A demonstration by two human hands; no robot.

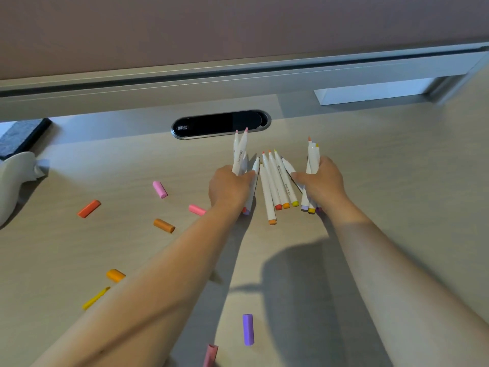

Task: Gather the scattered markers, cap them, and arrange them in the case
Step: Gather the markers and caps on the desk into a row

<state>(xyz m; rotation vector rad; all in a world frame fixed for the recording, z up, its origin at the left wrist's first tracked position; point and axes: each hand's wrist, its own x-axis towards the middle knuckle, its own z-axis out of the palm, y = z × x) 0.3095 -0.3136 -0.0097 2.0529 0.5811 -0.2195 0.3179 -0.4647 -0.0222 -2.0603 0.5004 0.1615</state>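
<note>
Both hands work at the middle of the bench (370, 154), toward its far edge, just short of the oval cable port (221, 124). The left hand (229, 188) has its grip closed round a small bundle of white markers (239, 157), their pink tips pointing away from the person; the right hand (321, 181) grips a second bundle (313, 157) in the same way, tips outward. Between the two hands a row of loose markers (277, 186) lies flat on the bench, fanned but roughly parallel, coloured ends toward the person. Holding each bundle with the tips one way probably serves to keep all markers aligned, so that capping can go quickly once they are together. All visible tips are bare. The caps lie well apart from the markers, scattered toward the left and near edges: a pink cap (159, 189), a red cap (89, 208), an orange cap (164, 225), a purple cap (248, 329) and others, some partly hidden behind the left forearm. How many markers each hand holds cannot be counted, since the palms cover the barrels. No case is plainly in view; a white object (16, 181) and a dark grey pad (22, 137) at the far left edge are cut off and hard to identify.
</note>
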